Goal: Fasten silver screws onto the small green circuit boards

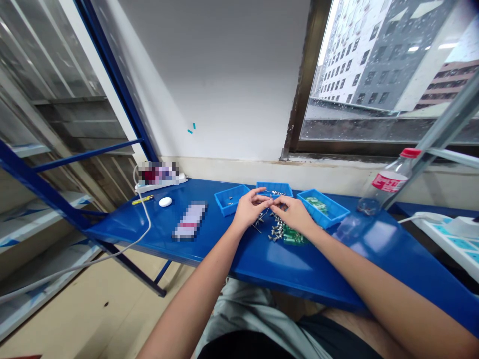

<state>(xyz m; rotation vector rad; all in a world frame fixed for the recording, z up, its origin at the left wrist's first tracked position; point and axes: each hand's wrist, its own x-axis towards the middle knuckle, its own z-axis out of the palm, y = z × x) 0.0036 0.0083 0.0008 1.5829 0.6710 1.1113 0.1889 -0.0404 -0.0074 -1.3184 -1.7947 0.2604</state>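
Note:
Both hands meet over the blue table (262, 259). My left hand (250, 208) has its fingers curled, with thumb and forefinger pinched together on something small I cannot make out. My right hand (295, 213) is curled too, and its fingertips touch those of the left hand. Just below and between them lies a heap of small silver metal parts (276, 230), beside a few green circuit pieces (294, 236). Three shallow blue trays stand behind the hands: the left tray (231, 199), the middle tray (275, 189) and the right tray (324, 207), which holds green pieces.
A clear plastic bottle (385, 185) with a red cap leans at the right. A white power strip (449, 233) lies at the far right, another with a cable at the back left. A white round object (165, 202) and a yellow pen (142, 200) lie left. Blue shelving stands left.

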